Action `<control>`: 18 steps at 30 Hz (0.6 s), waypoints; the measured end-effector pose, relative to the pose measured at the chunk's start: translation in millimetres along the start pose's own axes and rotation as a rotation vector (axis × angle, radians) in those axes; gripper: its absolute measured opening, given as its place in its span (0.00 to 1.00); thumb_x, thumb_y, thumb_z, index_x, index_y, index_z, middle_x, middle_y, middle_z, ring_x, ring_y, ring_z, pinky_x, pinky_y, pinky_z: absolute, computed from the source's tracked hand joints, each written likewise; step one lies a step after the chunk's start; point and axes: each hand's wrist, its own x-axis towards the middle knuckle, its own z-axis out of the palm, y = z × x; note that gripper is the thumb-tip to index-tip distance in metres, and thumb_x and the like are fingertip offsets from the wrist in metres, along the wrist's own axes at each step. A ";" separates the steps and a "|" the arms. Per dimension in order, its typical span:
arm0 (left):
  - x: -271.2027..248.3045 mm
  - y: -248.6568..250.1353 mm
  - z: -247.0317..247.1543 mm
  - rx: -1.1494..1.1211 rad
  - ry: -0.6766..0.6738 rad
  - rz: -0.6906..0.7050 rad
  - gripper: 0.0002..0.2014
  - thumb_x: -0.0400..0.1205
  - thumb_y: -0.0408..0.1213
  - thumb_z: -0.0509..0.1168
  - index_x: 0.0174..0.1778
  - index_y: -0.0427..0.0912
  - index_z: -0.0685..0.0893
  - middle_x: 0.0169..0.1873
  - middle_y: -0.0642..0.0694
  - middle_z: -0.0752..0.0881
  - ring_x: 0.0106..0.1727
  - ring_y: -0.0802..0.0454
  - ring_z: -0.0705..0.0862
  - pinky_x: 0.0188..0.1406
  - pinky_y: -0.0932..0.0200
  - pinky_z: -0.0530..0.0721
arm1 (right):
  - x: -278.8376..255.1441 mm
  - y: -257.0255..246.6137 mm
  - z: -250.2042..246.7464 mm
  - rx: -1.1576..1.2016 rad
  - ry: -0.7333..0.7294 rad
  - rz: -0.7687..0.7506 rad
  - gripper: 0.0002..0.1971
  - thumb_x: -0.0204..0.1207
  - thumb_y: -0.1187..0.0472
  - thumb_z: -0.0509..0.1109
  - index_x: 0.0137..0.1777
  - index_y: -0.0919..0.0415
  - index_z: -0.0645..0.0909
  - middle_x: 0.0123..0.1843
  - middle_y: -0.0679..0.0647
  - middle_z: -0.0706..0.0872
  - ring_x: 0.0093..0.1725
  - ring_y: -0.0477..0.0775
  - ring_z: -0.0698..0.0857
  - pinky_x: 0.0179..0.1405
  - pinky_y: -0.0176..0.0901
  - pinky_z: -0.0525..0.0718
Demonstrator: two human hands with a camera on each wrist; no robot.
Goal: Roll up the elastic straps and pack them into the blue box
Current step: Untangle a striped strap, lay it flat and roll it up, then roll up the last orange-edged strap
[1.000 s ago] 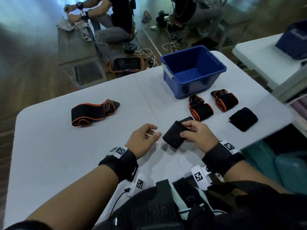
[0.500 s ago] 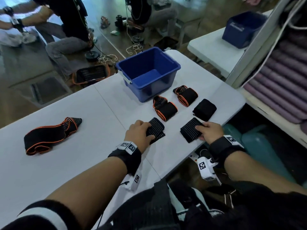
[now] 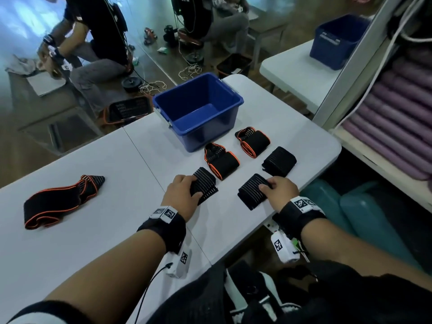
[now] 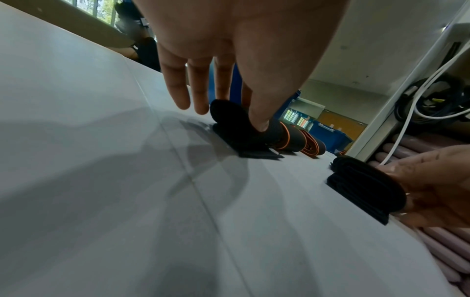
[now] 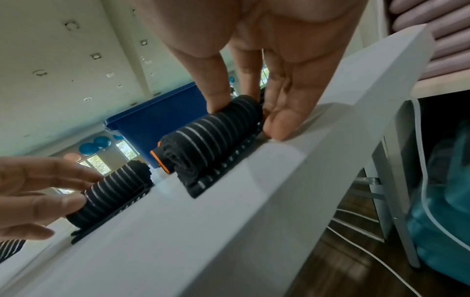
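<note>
Two black rolls with white stripes lie near the table's front edge. My left hand [image 3: 190, 187] grips the left striped roll [image 3: 207, 184], thumb on its near side and fingers over the top [image 4: 236, 128]. My right hand [image 3: 267, 184] pinches the right end of the other striped roll [image 3: 251, 191], thumb on top [image 5: 211, 138]. Behind them lie two orange-trimmed rolls [image 3: 223, 162] [image 3: 253, 142] and a plain black roll [image 3: 279, 161]. The blue box [image 3: 198, 108] stands open farther back. An unrolled orange-trimmed strap [image 3: 58, 201] lies far left.
The white table [image 3: 117, 225] ends just right of my right hand, with teal bags [image 3: 364, 220] on the floor below. Purple mats [image 3: 402, 108] are stacked at the right. Another table with a blue box [image 3: 336, 43] stands beyond. Two people sit across the room.
My left hand, free a second ago, has taken hold of the left striped roll. My right hand has slid its striped roll to the right. My view has swung right.
</note>
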 end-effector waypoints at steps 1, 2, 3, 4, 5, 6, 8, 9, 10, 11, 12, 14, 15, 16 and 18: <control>0.0 0.2 0.3 -0.004 -0.004 -0.005 0.26 0.80 0.44 0.71 0.74 0.47 0.78 0.67 0.45 0.79 0.63 0.41 0.82 0.67 0.48 0.80 | 0.9 -0.7 -1.3 -0.010 -0.009 -0.001 0.14 0.80 0.52 0.72 0.59 0.59 0.86 0.55 0.58 0.89 0.54 0.60 0.86 0.56 0.45 0.82; 0.0 0.7 0.1 -0.007 -0.005 -0.006 0.26 0.79 0.45 0.71 0.74 0.47 0.78 0.67 0.45 0.79 0.63 0.42 0.82 0.66 0.49 0.80 | 2.5 -1.3 -1.9 -0.023 -0.022 0.004 0.14 0.79 0.51 0.72 0.59 0.59 0.86 0.55 0.58 0.90 0.53 0.59 0.86 0.56 0.46 0.83; 0.4 1.5 -0.3 -0.013 -0.002 -0.006 0.26 0.79 0.45 0.71 0.73 0.47 0.78 0.66 0.45 0.79 0.63 0.42 0.82 0.66 0.49 0.80 | 4.0 -3.2 -3.3 -0.046 -0.039 0.007 0.14 0.80 0.50 0.72 0.58 0.59 0.85 0.55 0.58 0.90 0.52 0.59 0.86 0.55 0.46 0.83; 0.4 2.2 -1.1 -0.024 0.008 -0.008 0.26 0.78 0.46 0.72 0.73 0.47 0.78 0.65 0.45 0.80 0.62 0.43 0.82 0.65 0.50 0.80 | 5.4 -5.5 -4.4 -0.075 -0.057 0.010 0.16 0.80 0.49 0.71 0.59 0.60 0.83 0.55 0.58 0.89 0.51 0.58 0.86 0.53 0.46 0.83; 0.3 2.7 -2.3 -0.043 0.024 -0.016 0.25 0.78 0.46 0.72 0.72 0.47 0.77 0.65 0.45 0.80 0.63 0.43 0.82 0.65 0.50 0.80 | 6.8 -8.6 -6.2 -0.102 -0.068 0.003 0.18 0.80 0.47 0.70 0.60 0.61 0.82 0.56 0.58 0.88 0.52 0.59 0.86 0.52 0.46 0.82; -0.5 2.6 -4.0 -0.067 0.045 -0.030 0.25 0.79 0.47 0.72 0.72 0.47 0.77 0.65 0.45 0.80 0.64 0.43 0.82 0.66 0.50 0.80 | 8.5 -12.0 -8.4 -0.123 -0.074 -0.004 0.20 0.80 0.46 0.69 0.62 0.62 0.81 0.58 0.59 0.88 0.55 0.60 0.86 0.53 0.46 0.81; -2.5 -0.4 -9.0 -0.115 0.085 -0.060 0.26 0.80 0.49 0.71 0.73 0.46 0.76 0.69 0.46 0.79 0.66 0.44 0.81 0.68 0.49 0.79 | 12.1 -19.4 -14.6 -0.151 -0.075 -0.019 0.23 0.81 0.43 0.67 0.65 0.62 0.80 0.60 0.59 0.86 0.58 0.60 0.85 0.56 0.46 0.81; -3.4 -3.7 -12.3 -0.136 0.102 -0.071 0.26 0.81 0.50 0.71 0.73 0.46 0.76 0.69 0.46 0.79 0.66 0.44 0.81 0.68 0.48 0.79 | 14.0 -24.1 -18.9 -0.166 -0.068 -0.027 0.23 0.81 0.43 0.67 0.64 0.61 0.80 0.60 0.59 0.87 0.58 0.60 0.85 0.56 0.47 0.82; -3.8 -8.5 -16.5 -0.151 0.117 -0.077 0.25 0.81 0.50 0.71 0.73 0.46 0.76 0.69 0.47 0.79 0.66 0.45 0.82 0.68 0.48 0.80 | 16.1 -29.9 -22.9 -0.183 -0.060 -0.038 0.22 0.80 0.42 0.67 0.63 0.60 0.80 0.59 0.58 0.87 0.57 0.59 0.86 0.56 0.48 0.82; -3.4 -14.7 -21.8 -0.162 0.130 -0.082 0.25 0.81 0.51 0.71 0.72 0.46 0.77 0.69 0.47 0.79 0.66 0.45 0.82 0.68 0.49 0.80 | 18.1 -37.4 -27.1 -0.200 -0.053 -0.057 0.21 0.80 0.42 0.67 0.61 0.60 0.80 0.58 0.58 0.87 0.56 0.59 0.86 0.56 0.48 0.83; -2.3 -22.5 -27.6 -0.167 0.139 -0.089 0.24 0.81 0.50 0.71 0.71 0.46 0.78 0.68 0.47 0.80 0.66 0.45 0.82 0.68 0.49 0.80 | 20.1 -46.3 -30.8 -0.217 -0.049 -0.076 0.20 0.80 0.42 0.67 0.60 0.59 0.79 0.57 0.57 0.87 0.55 0.58 0.86 0.55 0.48 0.82; 0.1 -40.3 -42.6 -0.159 0.155 -0.114 0.22 0.81 0.50 0.70 0.69 0.46 0.80 0.66 0.46 0.80 0.64 0.45 0.83 0.67 0.49 0.80 | 21.0 -70.4 -35.8 -0.265 -0.032 -0.132 0.17 0.80 0.43 0.67 0.55 0.57 0.79 0.53 0.55 0.86 0.51 0.57 0.85 0.50 0.46 0.80; 1.2 -51.3 -50.5 -0.146 0.166 -0.129 0.21 0.81 0.50 0.70 0.68 0.47 0.81 0.65 0.46 0.81 0.63 0.45 0.83 0.67 0.49 0.80 | 21.3 -83.3 -35.1 -0.288 -0.024 -0.167 0.16 0.80 0.43 0.67 0.53 0.56 0.78 0.51 0.54 0.86 0.49 0.57 0.84 0.48 0.46 0.79; 1.9 -63.0 -59.4 -0.132 0.178 -0.143 0.19 0.81 0.50 0.70 0.67 0.47 0.81 0.64 0.46 0.81 0.62 0.45 0.84 0.67 0.49 0.80 | 21.2 -97.5 -31.9 -0.302 -0.024 -0.200 0.14 0.80 0.43 0.67 0.51 0.55 0.77 0.50 0.54 0.86 0.47 0.56 0.83 0.46 0.45 0.79; 2.7 -89.5 -78.3 -0.104 0.208 -0.176 0.17 0.81 0.48 0.70 0.65 0.48 0.83 0.64 0.45 0.82 0.63 0.45 0.83 0.68 0.49 0.80 | 18.9 -127.8 -19.3 -0.305 -0.049 -0.251 0.14 0.79 0.43 0.67 0.49 0.54 0.76 0.50 0.53 0.86 0.46 0.54 0.83 0.46 0.45 0.79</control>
